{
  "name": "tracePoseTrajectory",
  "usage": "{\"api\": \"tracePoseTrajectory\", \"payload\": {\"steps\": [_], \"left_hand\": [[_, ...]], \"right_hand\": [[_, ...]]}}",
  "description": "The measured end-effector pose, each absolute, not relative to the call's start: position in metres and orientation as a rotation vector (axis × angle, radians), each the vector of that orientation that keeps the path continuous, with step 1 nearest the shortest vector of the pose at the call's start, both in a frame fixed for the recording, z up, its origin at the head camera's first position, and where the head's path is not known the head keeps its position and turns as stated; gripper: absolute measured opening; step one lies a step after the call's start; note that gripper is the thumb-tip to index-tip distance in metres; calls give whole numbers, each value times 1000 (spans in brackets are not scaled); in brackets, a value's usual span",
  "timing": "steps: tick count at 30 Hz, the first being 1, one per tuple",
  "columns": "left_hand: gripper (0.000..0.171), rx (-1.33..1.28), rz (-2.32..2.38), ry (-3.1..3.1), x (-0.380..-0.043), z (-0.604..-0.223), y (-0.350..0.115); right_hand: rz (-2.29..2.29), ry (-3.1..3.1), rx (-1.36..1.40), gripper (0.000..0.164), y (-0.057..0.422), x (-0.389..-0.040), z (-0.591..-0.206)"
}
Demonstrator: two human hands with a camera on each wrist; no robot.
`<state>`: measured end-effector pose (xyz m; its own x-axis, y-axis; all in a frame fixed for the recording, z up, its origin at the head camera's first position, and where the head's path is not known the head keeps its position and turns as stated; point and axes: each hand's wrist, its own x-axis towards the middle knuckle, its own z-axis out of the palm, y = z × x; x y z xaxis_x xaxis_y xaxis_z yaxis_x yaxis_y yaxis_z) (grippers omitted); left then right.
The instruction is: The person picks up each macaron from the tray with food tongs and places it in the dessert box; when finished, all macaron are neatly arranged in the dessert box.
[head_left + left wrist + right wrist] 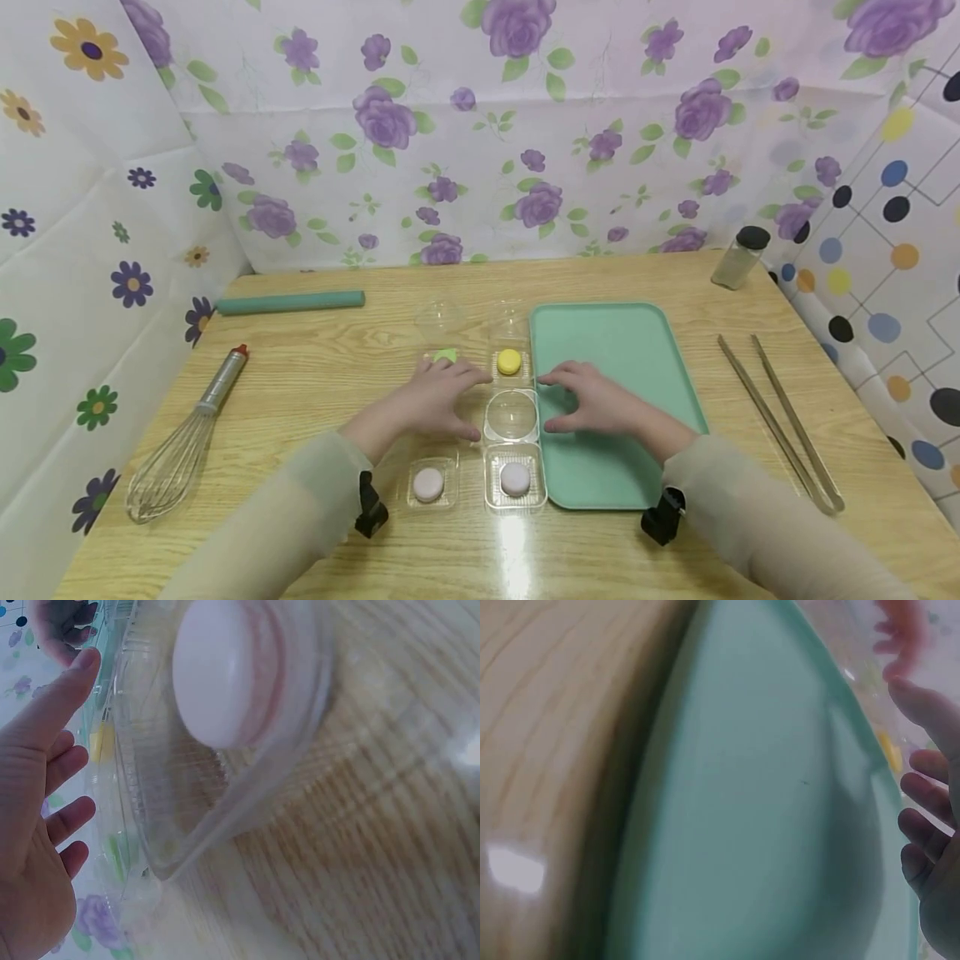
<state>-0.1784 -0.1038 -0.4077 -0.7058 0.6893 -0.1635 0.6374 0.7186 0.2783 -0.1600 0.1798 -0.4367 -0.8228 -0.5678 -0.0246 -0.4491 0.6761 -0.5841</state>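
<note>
Four clear plastic boxes would be several; these clear plastic boxes stand in two columns with lids folded open. A pale pink macaron (pixel 429 484) lies in the near left box, and a pale lilac macaron (pixel 515 479) in the near right one. Farther back are a yellow macaron (pixel 508 362) and a green one (pixel 446 355), the latter partly hidden by my left hand (pixel 438 398). That hand hovers over the left column, its fingers spread and holding nothing. My right hand (pixel 596 402) is above the left part of a green tray (pixel 615 487), fingers loosely bent and nothing in them.
A whisk (pixel 176 450) and a green rolling-pin-like rod (pixel 292 302) lie on the left side of the wooden table. To the right are metal tongs (pixel 783 417), with a black-capped glass jar (pixel 737 260) at the back corner. Patterned sheets surround the table on three sides.
</note>
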Motion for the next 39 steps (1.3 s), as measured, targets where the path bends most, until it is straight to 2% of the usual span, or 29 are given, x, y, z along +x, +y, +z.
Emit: {"api": "tracePoseTrajectory", "payload": {"steps": [39], "left_hand": [[82,1104,236,2744,-179,-414,-102]], "right_hand": [[-868,2701,-884,78,169,-157,-448]]}}
